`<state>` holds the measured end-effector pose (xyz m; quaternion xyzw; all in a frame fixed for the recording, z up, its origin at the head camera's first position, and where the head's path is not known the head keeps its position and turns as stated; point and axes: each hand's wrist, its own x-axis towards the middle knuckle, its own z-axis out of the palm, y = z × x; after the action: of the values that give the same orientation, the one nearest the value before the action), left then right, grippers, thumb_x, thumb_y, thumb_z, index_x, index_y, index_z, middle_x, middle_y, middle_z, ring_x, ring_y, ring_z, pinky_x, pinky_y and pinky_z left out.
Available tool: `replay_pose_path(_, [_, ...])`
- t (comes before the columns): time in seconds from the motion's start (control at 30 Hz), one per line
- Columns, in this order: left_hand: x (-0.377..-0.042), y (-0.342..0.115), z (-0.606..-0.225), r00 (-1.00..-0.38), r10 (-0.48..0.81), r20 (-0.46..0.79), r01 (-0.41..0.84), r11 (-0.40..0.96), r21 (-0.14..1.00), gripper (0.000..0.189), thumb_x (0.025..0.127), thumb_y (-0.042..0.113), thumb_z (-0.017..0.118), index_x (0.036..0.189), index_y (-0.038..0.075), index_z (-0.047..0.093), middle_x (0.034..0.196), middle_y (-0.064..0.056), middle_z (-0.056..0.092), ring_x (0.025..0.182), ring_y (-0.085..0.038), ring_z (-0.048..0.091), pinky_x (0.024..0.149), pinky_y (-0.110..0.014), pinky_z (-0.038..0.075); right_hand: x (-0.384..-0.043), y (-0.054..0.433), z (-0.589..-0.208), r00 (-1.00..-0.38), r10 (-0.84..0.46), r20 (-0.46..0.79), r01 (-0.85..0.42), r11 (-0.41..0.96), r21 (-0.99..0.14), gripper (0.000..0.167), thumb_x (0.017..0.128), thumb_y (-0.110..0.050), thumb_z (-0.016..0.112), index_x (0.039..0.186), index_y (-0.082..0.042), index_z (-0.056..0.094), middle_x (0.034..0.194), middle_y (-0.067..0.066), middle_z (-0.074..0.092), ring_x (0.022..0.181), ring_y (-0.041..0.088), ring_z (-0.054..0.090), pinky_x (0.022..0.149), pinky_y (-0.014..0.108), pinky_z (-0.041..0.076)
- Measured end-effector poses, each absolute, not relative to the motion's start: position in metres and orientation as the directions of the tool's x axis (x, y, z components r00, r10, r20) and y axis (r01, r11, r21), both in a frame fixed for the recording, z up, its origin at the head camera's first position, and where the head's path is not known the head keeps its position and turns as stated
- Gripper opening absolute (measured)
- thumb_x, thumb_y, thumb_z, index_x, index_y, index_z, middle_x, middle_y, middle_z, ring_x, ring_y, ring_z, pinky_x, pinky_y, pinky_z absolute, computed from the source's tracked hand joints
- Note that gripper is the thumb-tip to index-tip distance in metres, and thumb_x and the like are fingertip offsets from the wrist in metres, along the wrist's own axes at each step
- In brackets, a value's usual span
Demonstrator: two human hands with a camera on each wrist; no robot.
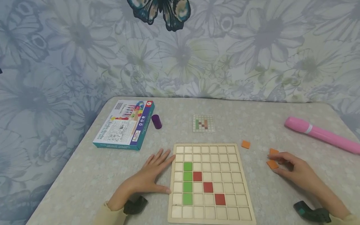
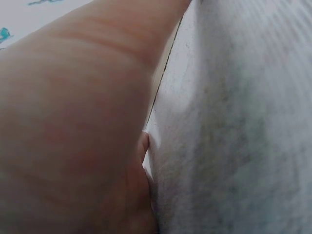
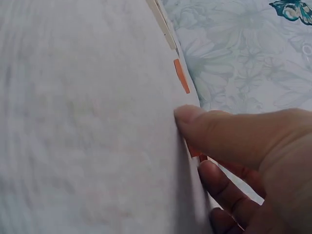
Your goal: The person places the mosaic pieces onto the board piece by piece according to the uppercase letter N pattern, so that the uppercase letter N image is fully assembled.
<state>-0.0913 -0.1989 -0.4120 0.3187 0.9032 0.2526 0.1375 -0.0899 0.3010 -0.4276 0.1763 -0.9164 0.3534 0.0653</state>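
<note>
In the head view a wooden grid board lies on the table, with a column of green square tiles and a diagonal of red square tiles in it. My left hand lies with fingers spread beside the board, thumb and index tips at its left edge. Off the board's right side, my right hand pinches an orange square tile between thumb and index finger, low at the table. Another orange tile lies just behind the index fingertip. The left wrist view is mostly forearm and cloth.
A third orange tile lies near the board's upper right corner. Behind the board is a small pattern card. A game box and a purple cylinder stand at back left; a pink tube-shaped object is at right.
</note>
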Motion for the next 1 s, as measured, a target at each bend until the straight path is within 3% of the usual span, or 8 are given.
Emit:
replay_pose_path(0.1, [-0.092, -0.2, -0.411, -0.761, 0.644, -0.075, 0.514, 0.669, 0.537, 0.107, 0.071, 0.062, 0.069, 0.151, 0.016, 0.017, 0.155, -0.009, 0.006, 0.139, -0.031, -0.005, 0.106, -0.054, -0.001, -0.093, 0.297, -0.427, -0.922, -0.276, 0.272, -0.387, 0.683, -0.62, 0.04, 0.073, -0.002, 0.078, 0.11, -0.009, 0.065, 0.105, -0.007, 0.064, 0.085, -0.001, 0.053, 0.074, 0.007, 0.037])
replay_pose_path(0.33, [-0.092, -0.199, -0.411, -0.761, 0.647, -0.05, 0.527, 0.661, 0.534, 0.106, 0.07, 0.063, 0.07, 0.151, 0.016, 0.019, 0.155, -0.011, 0.008, 0.139, -0.033, -0.003, 0.106, -0.055, 0.0, -0.092, 0.294, -0.427, -0.928, -0.222, 0.299, -0.365, 0.7, -0.614, 0.039, 0.071, -0.001, 0.08, 0.108, -0.005, 0.066, 0.081, -0.009, 0.058, 0.072, 0.003, 0.047, 0.066, 0.01, 0.035])
replay_pose_path(0.6, [-0.088, -0.2, -0.414, -0.759, 0.646, -0.078, 0.513, 0.668, 0.539, 0.105, 0.071, 0.063, 0.068, 0.151, 0.017, 0.018, 0.155, -0.01, 0.007, 0.139, -0.032, -0.004, 0.105, -0.056, 0.0, -0.087, 0.284, -0.417, -0.951, -0.155, 0.267, -0.302, 0.645, -0.702, 0.04, 0.077, 0.0, 0.075, 0.115, 0.001, 0.063, 0.098, -0.003, 0.066, 0.079, 0.0, 0.056, 0.065, 0.013, 0.044])
replay_pose_path(0.73, [-0.088, -0.2, -0.415, -0.754, 0.653, -0.065, 0.526, 0.661, 0.536, 0.105, 0.072, 0.062, 0.068, 0.151, 0.016, 0.018, 0.155, -0.011, 0.007, 0.139, -0.033, -0.003, 0.105, -0.056, 0.0, -0.087, 0.265, -0.404, -0.962, -0.133, 0.241, -0.272, 0.573, -0.773, 0.036, 0.081, 0.0, 0.072, 0.115, 0.002, 0.061, 0.098, -0.006, 0.063, 0.082, -0.001, 0.057, 0.068, 0.013, 0.046])
replay_pose_path(1.0, [-0.089, -0.2, -0.412, -0.752, 0.657, -0.052, 0.53, 0.65, 0.544, 0.105, 0.072, 0.061, 0.07, 0.151, 0.014, 0.019, 0.154, -0.013, 0.009, 0.139, -0.035, -0.002, 0.105, -0.057, 0.0, -0.083, 0.205, -0.391, -0.935, -0.226, 0.275, -0.345, 0.388, -0.855, 0.033, 0.08, 0.004, 0.071, 0.112, 0.004, 0.061, 0.099, 0.008, 0.063, 0.079, 0.009, 0.059, 0.067, 0.019, 0.049])
